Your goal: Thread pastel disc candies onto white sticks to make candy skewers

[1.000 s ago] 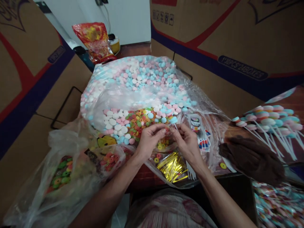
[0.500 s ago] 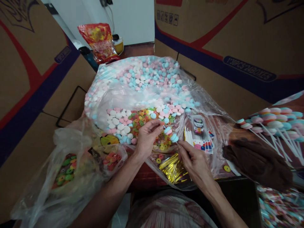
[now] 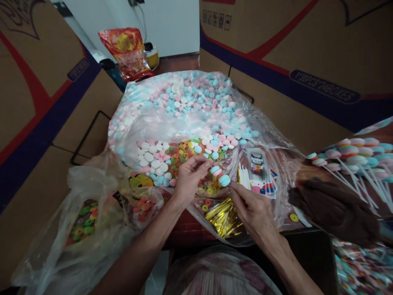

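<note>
Between my hands is a candy skewer point(image 3: 220, 176), a thin stick threaded with blue, white, pink and orange sweets. My right hand point(image 3: 253, 205) pinches its lower end, thumb against forefinger. At the upper end my left hand point(image 3: 190, 178) is closed in a pinch; what lies between its fingertips is hidden. Below the hands is an open plastic bag with round marshmallows point(image 3: 150, 157) in white, pink and blue, and colourful gummy rings point(image 3: 181, 153). Gold twist ties point(image 3: 225, 219) lie near my right hand, and white sticks point(image 3: 244, 178) beyond it.
A large bag of marshmallows point(image 3: 196, 96) fills the back. Cardboard boxes point(image 3: 291, 45) rise on both sides. Finished candy skewers point(image 3: 356, 155) and a brown cloth point(image 3: 334, 211) lie at right. Bagged gummies point(image 3: 86, 221) sit at left, a red packet point(image 3: 127, 53) behind.
The skewer has turned slightly and its sweets now sit closer together and face me more. My left fingertips have shifted a little left; my right hand has barely moved.
</note>
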Demonstrator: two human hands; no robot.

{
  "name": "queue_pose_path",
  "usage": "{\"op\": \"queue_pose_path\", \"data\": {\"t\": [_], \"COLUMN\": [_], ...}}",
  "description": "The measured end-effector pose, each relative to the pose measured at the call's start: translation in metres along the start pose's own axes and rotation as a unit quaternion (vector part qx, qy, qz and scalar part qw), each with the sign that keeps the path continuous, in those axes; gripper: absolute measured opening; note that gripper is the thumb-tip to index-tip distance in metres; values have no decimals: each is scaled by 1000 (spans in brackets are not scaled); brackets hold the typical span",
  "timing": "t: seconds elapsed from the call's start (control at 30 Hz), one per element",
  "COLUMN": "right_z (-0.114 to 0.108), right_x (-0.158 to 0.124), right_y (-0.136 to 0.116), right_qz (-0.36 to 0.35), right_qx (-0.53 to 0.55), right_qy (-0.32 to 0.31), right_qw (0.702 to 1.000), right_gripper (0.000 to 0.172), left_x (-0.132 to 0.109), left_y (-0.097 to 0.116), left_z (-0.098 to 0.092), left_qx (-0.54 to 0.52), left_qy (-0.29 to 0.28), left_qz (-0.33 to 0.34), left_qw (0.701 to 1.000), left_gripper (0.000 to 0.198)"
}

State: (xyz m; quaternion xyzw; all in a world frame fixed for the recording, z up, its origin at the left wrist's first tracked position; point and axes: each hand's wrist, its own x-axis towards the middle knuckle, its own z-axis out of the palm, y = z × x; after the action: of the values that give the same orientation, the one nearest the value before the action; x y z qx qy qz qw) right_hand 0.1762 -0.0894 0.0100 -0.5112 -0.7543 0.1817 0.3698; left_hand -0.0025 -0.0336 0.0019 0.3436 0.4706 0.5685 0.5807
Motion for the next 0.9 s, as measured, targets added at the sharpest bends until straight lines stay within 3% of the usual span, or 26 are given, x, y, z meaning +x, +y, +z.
{"op": "queue_pose_path", "data": {"t": [0.2, 0.33, 0.5, 0.8, 0.9], "right_z": [3, 15, 25, 25, 23], "right_x": [-2, -8, -11, -5, 4], "right_y": [-1, -5, -12, -14, -5], "right_qz": [35, 28, 80, 130, 147], "right_qx": [41, 32, 75, 104, 124], "right_qy": [-6, 39, 39, 48, 19], "right_qw": [998, 998, 993, 985, 981], "right_gripper": [22, 20, 22, 23, 26], "left_x": [-4, -6, -13, -23, -16], "left_y": [9, 17, 17, 8, 9], "left_z": [3, 3, 7, 19, 21], "left_qx": [-32, -105, -150, -156, -119], "left_qy": [-12, -19, -12, -15, -21], "left_qz": [-73, -129, -197, -186, -140], "left_qw": [997, 986, 969, 970, 983], "left_gripper": [25, 30, 35, 34, 33]}}
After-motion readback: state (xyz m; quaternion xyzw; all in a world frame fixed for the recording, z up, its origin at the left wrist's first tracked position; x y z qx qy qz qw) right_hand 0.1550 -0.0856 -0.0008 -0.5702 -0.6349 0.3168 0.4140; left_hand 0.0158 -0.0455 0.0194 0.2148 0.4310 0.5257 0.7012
